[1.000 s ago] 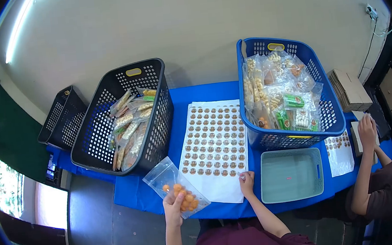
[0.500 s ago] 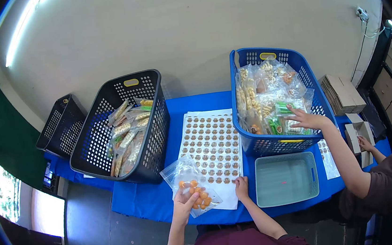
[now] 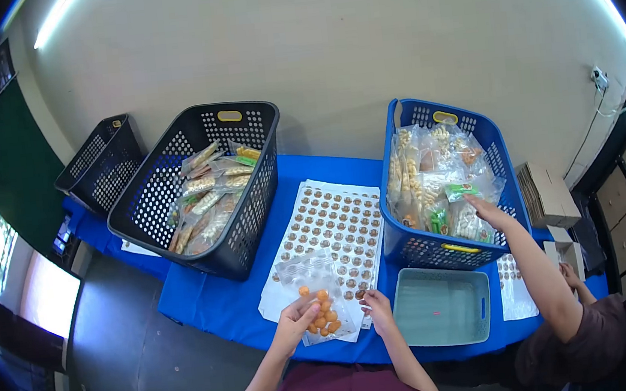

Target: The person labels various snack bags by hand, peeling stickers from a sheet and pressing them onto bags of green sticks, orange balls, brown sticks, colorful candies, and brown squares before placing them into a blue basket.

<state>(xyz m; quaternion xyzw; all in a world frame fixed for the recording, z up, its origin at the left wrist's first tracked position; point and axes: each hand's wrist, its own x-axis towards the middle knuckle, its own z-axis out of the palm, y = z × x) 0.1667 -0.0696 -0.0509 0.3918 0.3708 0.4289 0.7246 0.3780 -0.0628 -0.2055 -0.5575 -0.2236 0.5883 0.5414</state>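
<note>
A clear plastic bag of round orange pieces (image 3: 331,316) is gripped at its left side by my left hand (image 3: 296,325), above the near part of a sticker sheet (image 3: 328,224). My right hand (image 3: 378,311) is just right of the bag, at the sheet's lower right edge. Its thumb and index finger are close together by one round brown sticker (image 3: 361,295); whether the sticker has come off the sheet is hard to tell. More sheets lie beneath the top one.
A black basket (image 3: 254,209) with packets stands left, a smaller black basket (image 3: 103,167) beyond. A blue basket (image 3: 431,248) of packets stands right, a co-worker's hand (image 3: 488,212) over it. Nearer are a grey-green tray (image 3: 447,333) and cardboard boxes (image 3: 548,192).
My right hand has risen from the table edge to the stickers, its fingers now in a pinch. My left hand still holds the bag, now more upright. The camera view has shifted.
</note>
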